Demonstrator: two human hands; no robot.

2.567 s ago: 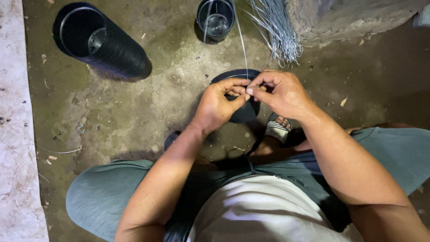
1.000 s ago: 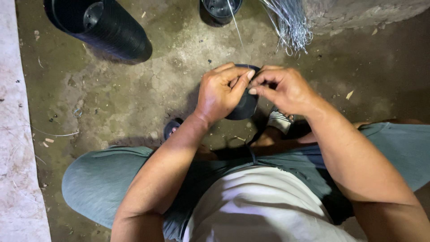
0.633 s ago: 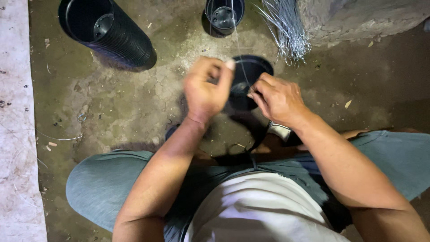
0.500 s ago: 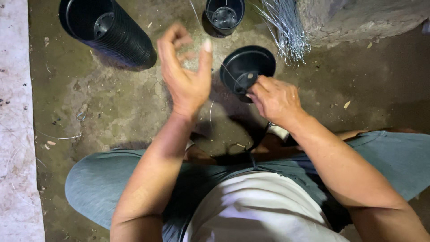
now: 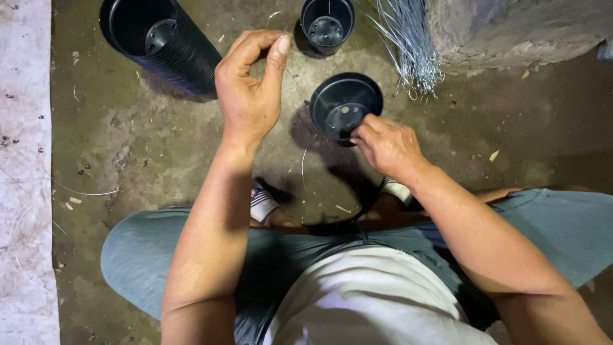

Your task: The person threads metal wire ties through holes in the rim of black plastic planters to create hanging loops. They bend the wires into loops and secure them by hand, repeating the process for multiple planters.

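A small black plastic pot (image 5: pixel 345 105) is held by its near rim in my right hand (image 5: pixel 387 144), just above the concrete floor. My left hand (image 5: pixel 250 89) is raised to the left of it, thumb and forefinger pinched on a thin metal wire (image 5: pixel 278 14) that curves up from the fingertips. A faint length of wire (image 5: pixel 302 167) also hangs below, between the two hands. I am squatting, with both knees low in the view.
A stack of black pots (image 5: pixel 163 41) lies on its side at the upper left. A single black pot (image 5: pixel 327 23) stands at the top centre. A bundle of grey wires (image 5: pixel 408 41) leans by a rough concrete block (image 5: pixel 511 29). A pale strip (image 5: pixel 22 172) runs along the left.
My left hand has let go of the pot and swung up and to the left, drawing the wire with it. My right hand has stayed on the pot's rim.
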